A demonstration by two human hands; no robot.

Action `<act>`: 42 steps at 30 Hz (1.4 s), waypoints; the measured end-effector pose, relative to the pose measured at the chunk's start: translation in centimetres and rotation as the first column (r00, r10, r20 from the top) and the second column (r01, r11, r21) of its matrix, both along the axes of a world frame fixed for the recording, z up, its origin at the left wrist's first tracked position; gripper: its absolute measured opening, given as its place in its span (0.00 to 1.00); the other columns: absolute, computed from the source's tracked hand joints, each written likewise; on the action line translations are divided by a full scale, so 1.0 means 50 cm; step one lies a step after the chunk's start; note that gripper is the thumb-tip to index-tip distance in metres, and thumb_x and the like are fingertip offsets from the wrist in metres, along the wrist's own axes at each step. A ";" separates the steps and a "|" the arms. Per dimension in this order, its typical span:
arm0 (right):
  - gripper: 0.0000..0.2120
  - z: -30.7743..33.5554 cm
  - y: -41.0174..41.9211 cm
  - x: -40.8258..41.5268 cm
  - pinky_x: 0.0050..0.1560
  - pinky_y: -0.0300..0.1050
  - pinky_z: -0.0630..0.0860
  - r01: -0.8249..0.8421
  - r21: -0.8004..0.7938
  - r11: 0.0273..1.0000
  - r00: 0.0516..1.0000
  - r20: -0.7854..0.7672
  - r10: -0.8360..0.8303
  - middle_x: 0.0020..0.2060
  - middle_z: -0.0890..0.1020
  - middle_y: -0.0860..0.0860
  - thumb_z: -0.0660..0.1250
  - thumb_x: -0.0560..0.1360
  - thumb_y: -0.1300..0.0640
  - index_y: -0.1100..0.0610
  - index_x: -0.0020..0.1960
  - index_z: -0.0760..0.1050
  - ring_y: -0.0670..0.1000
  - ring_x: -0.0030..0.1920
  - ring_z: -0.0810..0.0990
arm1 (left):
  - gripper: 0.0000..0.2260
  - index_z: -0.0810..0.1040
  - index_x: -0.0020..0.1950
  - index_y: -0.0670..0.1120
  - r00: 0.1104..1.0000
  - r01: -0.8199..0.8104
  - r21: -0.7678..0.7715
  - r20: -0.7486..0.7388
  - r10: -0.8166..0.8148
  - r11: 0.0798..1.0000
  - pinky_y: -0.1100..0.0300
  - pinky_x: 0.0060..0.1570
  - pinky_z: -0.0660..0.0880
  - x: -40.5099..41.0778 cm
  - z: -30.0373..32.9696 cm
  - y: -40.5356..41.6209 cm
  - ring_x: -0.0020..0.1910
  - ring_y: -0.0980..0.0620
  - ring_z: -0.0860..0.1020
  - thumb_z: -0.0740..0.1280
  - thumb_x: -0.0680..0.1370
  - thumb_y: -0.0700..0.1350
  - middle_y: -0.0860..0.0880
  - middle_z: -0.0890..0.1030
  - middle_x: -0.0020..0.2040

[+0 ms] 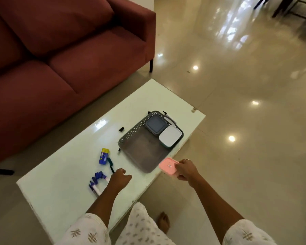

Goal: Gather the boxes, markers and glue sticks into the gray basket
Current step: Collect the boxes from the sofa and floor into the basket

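A gray basket (pixel 131 137) lies on the white table (pixel 64 174), holding a dark gray box (pixel 155 124) and a white box (pixel 170 136) at its far end. My right hand (pixel 185 169) grips a pink box (pixel 167 166) just off the basket's near corner. My left hand (pixel 119 178) hovers over the table with fingers curled and nothing in it. To its left lie blue markers (pixel 96 182), two glue sticks (pixel 104 155) and a dark green marker (pixel 110 162). A black marker (pixel 167 114) lies behind the basket.
A red sofa (pixel 60 50) stands beyond the table's far left side. A small black cap (pixel 121 129) and another black marker (pixel 119 150) lie left of the basket. Glossy tiled floor (pixel 237 103) spreads to the right. My bare foot (pixel 163 222) is beside the table's near edge.
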State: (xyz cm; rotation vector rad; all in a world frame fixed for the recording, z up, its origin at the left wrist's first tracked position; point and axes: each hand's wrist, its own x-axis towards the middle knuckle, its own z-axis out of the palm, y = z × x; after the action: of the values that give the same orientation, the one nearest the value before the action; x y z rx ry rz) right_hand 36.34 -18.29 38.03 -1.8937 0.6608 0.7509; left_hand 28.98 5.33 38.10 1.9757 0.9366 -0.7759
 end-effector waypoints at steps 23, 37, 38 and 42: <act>0.16 -0.303 0.253 0.327 0.56 0.51 0.78 -0.315 -0.125 0.941 0.938 -0.191 0.289 0.58 0.79 0.62 0.63 0.73 0.63 0.66 0.60 0.73 0.61 0.58 0.79 | 0.23 0.66 0.71 0.39 0.922 -0.386 0.124 0.028 0.386 0.914 0.52 0.68 0.64 0.196 -0.206 0.071 0.70 0.42 0.67 0.65 0.77 0.38 0.40 0.64 0.73; 0.24 -0.412 0.318 0.392 0.60 0.50 0.74 -0.062 0.085 0.994 0.986 -0.152 0.074 0.62 0.77 0.61 0.52 0.76 0.71 0.62 0.71 0.64 0.59 0.61 0.76 | 0.32 0.52 0.78 0.46 0.928 -0.372 -0.046 -0.041 0.370 0.927 0.53 0.70 0.63 0.184 -0.295 0.004 0.74 0.45 0.64 0.64 0.79 0.48 0.45 0.61 0.77; 0.25 -0.409 0.317 0.394 0.58 0.49 0.74 -0.077 0.107 0.991 0.983 -0.161 0.093 0.62 0.76 0.60 0.51 0.76 0.71 0.61 0.73 0.61 0.59 0.61 0.76 | 0.32 0.51 0.78 0.46 0.930 -0.368 -0.051 -0.048 0.366 0.928 0.53 0.69 0.64 0.186 -0.290 0.001 0.73 0.44 0.64 0.63 0.79 0.47 0.45 0.61 0.76; 0.26 -0.395 0.290 0.394 0.51 0.43 0.76 -0.137 0.155 0.978 0.973 -0.165 0.162 0.64 0.76 0.58 0.51 0.77 0.68 0.57 0.74 0.59 0.52 0.53 0.78 | 0.33 0.46 0.78 0.48 0.927 -0.374 -0.062 -0.047 0.371 0.926 0.53 0.68 0.65 0.188 -0.263 -0.008 0.72 0.43 0.66 0.62 0.80 0.48 0.45 0.61 0.76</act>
State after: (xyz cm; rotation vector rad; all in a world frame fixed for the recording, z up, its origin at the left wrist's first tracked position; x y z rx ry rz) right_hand 56.02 -3.79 18.30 -1.7723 0.5611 1.0459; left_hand 38.37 4.90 24.96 1.6572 1.2428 -0.6154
